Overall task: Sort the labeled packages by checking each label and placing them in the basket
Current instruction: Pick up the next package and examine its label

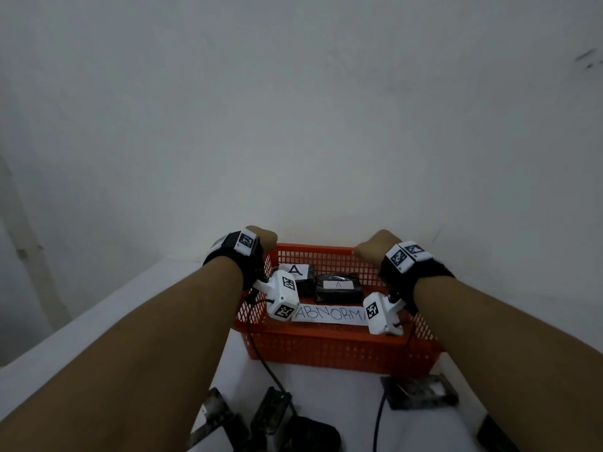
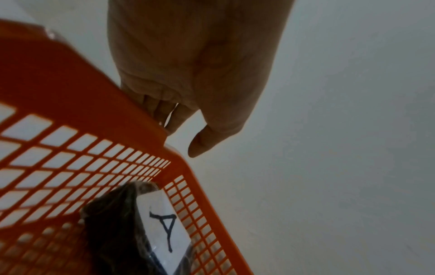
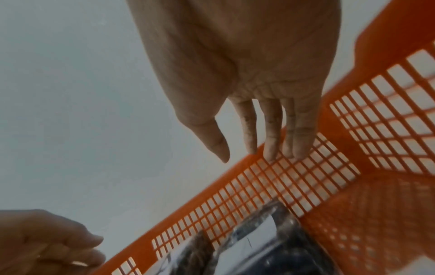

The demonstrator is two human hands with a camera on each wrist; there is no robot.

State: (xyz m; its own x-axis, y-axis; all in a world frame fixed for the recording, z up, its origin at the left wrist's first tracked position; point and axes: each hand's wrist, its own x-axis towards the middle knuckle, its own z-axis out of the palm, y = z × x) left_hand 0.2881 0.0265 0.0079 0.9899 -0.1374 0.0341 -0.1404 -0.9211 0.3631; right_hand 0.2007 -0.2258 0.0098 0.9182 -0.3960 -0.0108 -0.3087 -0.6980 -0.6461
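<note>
Both hands sit at the far rim of the orange mesh basket (image 1: 339, 345), one at each far corner, so the basket lies between the two forearms and back toward the person from the fingers. Its long axis runs left to right, from one hand across to the other.

The left hand (image 1: 261, 238) is at the far left corner. In the left wrist view its fingers (image 2: 164, 113) go down behind the rim on the outside and are mostly hidden by it, while the thumb hangs free beside the corner; it looks like a hooked hold on the rim, though how firm it is cannot be told. The right hand (image 1: 375, 246) is at the far right part of the same rim. In the right wrist view its fingers (image 3: 270, 137) are straight, with the tips lying against the inner face of the far wall, and the thumb is apart on the outer side. It holds nothing.

Two dark wrapped packages lie inside, against the far wall just under the hands: one with a large "A" label (image 1: 295, 270) nearer the left hand, one with a small "A" label (image 1: 338, 284) nearer the right. A paper strip reading "ABNORMA" (image 1: 329, 314) lies on the near rim, between the wrists.

More dark packages (image 1: 419, 391) lie on the white table (image 1: 326, 386), outside the basket, well back from both hands. Any further sorting probably calls for a reach back toward the body.
</note>
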